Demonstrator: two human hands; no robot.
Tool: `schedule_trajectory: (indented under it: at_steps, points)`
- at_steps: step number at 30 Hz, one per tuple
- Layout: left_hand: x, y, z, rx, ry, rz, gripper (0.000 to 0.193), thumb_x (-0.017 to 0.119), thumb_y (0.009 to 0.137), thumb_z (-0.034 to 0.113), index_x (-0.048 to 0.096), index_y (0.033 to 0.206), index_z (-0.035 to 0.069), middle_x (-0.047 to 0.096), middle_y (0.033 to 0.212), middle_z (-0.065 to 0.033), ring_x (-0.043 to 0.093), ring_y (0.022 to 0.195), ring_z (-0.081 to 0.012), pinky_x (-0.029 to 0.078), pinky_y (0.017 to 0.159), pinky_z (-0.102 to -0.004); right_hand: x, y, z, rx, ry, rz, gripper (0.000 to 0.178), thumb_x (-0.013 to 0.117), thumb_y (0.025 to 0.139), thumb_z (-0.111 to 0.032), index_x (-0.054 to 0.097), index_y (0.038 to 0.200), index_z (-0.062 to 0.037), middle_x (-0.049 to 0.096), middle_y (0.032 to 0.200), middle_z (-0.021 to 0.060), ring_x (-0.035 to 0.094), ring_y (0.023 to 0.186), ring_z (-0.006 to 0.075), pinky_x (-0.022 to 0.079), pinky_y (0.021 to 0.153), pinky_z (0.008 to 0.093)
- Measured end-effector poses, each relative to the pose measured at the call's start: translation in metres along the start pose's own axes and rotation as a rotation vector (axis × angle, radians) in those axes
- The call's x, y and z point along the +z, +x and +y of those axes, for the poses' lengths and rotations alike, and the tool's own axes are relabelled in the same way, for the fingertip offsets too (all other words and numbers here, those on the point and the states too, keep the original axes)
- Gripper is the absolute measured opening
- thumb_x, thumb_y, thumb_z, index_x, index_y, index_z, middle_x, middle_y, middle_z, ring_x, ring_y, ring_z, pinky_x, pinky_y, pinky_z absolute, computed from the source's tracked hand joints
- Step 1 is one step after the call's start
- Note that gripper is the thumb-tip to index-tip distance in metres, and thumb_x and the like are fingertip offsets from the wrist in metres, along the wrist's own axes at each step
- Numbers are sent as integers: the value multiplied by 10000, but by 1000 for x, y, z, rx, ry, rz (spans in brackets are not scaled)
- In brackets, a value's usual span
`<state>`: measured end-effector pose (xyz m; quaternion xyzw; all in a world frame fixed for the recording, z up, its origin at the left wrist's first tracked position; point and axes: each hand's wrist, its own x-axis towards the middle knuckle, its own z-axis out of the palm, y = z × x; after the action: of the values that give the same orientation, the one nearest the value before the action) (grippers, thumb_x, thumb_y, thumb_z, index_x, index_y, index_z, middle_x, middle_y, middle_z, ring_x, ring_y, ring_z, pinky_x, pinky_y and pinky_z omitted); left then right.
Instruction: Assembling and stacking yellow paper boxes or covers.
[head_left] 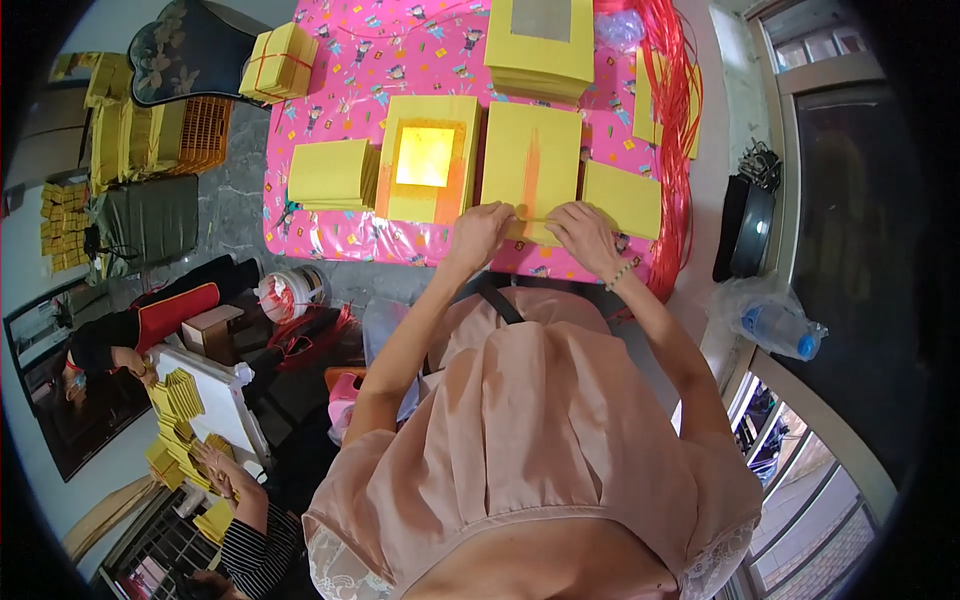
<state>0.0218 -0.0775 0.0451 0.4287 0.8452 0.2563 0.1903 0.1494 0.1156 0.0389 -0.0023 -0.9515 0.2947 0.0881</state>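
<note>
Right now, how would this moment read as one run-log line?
left hand: at near edge of orange-streaked yellow paper; right hand: at same edge; left of paper: gold-square sheet; under: pink tablecloth

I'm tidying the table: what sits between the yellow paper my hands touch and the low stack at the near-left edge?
The head view shows an orange-marked, bright-centred yellow stack between them.

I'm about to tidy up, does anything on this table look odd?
Yes: the yellow sheet at the left hand and right hand bears an uneven orange streak, odd on an otherwise plain face; stain or print, I can't tell. Loose red strands straggle down the right side of the table, looking untidy.
</note>
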Motion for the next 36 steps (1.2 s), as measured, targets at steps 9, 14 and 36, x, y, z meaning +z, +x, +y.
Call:
schedule_trajectory:
  at_steps: [9,14,36]
  points:
    - [-5,12,28,273,5,434,523,684,817,110,515,1310,83,445,1370,-192,396,1302,-421,361,1065,-503,-26,54,27,133,136,85,191,607,906,-218,596,988,-46,577,934,135,609,835,361,493,709,428]
    - [11,32,23,282,28,253,646,649,841,172,381,1418,60,363,1438,-217,319,1348,-423,289,1110,-506,-22,95,57,184,162,148,229,624,896,-222,593,1023,-34,583,976,147,599,884,370,487,723,434]
    - [21,85,2,192,165,135,738,569,886,387,260,1499,115,229,1510,-257,212,1398,-431,175,1132,-556,16,151,83,229,-166,67,304,591,884,-201,601,1167,-89,601,1116,102,544,1075,296,406,946,446]
